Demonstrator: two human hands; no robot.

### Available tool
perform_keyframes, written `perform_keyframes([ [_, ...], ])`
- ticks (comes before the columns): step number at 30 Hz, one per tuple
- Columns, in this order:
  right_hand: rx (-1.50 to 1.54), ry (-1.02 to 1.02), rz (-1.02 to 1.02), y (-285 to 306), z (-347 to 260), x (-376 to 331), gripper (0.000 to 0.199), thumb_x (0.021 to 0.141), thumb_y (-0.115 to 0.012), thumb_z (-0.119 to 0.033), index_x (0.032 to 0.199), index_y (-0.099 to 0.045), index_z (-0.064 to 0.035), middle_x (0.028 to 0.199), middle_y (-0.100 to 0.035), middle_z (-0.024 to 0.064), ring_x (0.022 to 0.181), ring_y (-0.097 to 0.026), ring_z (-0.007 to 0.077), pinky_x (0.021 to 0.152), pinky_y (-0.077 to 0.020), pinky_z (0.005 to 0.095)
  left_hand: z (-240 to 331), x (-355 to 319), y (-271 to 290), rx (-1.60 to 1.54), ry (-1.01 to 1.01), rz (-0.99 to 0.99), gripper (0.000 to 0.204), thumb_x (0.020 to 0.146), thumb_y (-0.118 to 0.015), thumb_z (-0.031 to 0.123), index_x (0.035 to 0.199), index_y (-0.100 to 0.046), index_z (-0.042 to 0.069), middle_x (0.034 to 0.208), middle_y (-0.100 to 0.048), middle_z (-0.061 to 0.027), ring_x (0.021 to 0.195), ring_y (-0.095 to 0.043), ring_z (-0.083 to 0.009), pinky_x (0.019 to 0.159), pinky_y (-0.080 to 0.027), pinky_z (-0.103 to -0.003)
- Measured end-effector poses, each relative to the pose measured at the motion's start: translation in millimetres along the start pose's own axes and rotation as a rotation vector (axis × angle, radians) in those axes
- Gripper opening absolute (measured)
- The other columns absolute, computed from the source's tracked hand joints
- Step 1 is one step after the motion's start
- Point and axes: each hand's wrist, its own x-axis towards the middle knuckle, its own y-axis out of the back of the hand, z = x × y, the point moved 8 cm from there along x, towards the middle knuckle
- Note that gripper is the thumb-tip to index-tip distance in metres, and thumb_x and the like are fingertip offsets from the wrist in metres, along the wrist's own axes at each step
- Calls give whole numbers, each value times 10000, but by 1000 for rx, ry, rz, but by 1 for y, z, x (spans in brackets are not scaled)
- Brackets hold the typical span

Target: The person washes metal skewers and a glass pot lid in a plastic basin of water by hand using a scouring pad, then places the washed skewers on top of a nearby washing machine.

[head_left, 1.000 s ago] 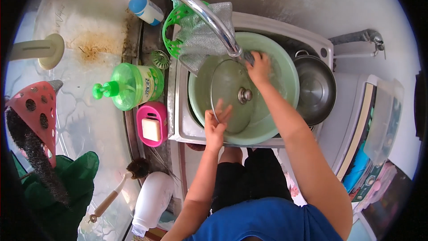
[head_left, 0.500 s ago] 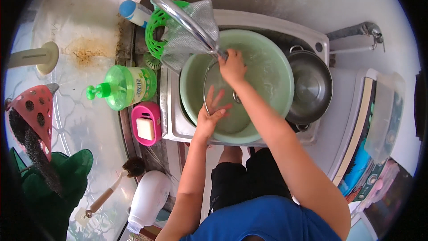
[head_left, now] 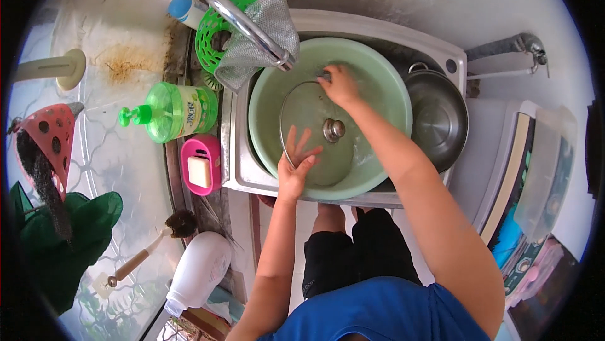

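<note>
A clear glass pot lid [head_left: 302, 111] with a thin metal rim and a round steel knob [head_left: 334, 129] is held over the water in a pale green basin [head_left: 403, 111]. My left hand [head_left: 296, 164] grips its near-left rim; the fingers show through the glass and the thumb lies at the edge. At the lid's far edge, my right hand [head_left: 341, 86] pinches a small dark grey wad [head_left: 325, 76] against the rim. The wad is mostly covered by my fingers, so its kind is unclear.
The basin stands in a steel sink [head_left: 236, 174] under a chrome faucet [head_left: 252, 29]. A metal pan [head_left: 440, 123] is at the right. Along the left are a green basket [head_left: 211, 38] with mesh cloth, a green pump bottle [head_left: 179, 111], a pink soap dish [head_left: 214, 158] and a white bottle [head_left: 198, 271].
My right hand has moved right along the lid's far edge with the dark wad, and the lid's knob now shows fully. My left hand keeps its grip. The view has shifted slightly.
</note>
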Motion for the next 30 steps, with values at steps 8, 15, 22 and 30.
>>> perform_keyframes([
  [8, 544, -249, -169, 19, -20, -39, 442, 773, -648, -307, 1153, -557, -102, 1199, -490, 178, 1044, -517, 371, 865, -449, 424, 1, 0, 0, -84, -10, 32, 747, 824, -520, -41, 1468, -155, 61, 1388, -414, -194, 1100, -571, -255, 892, -474, -346],
  [15, -2, 321, 237, 13, -122, -87, 394, 802, -631, -328, 1130, -552, -124, 1111, -540, 146, 1042, -529, 340, 818, -393, 591, -6, 7, -4, -137, -23, 69, 844, 809, -555, -62, 1480, -67, 96, 1323, -473, -171, 1114, -560, -255, 877, -483, -352],
  [22, 119, 424, 209, 17, -155, -139, 365, 735, -687, -190, 1074, -566, -129, 1168, -525, 73, 1080, -492, 292, 837, -369, 475, 3, -3, 15, -6, -277, 119, 765, 818, -541, -39, 1465, -138, 35, 1313, -478, -154, 1102, -550, -230, 907, -464, -336],
  [30, 220, 125, 229, 24, -45, -200, 388, 732, -688, -67, 1063, -488, -74, 1104, -475, 167, 1040, -461, 377, 859, -380, 484, 0, 7, 10, -220, -55, 219, 587, 894, -395, 87, 1448, -215, 160, 1297, -497, -217, 1016, -605, -291, 807, -526, -406],
])
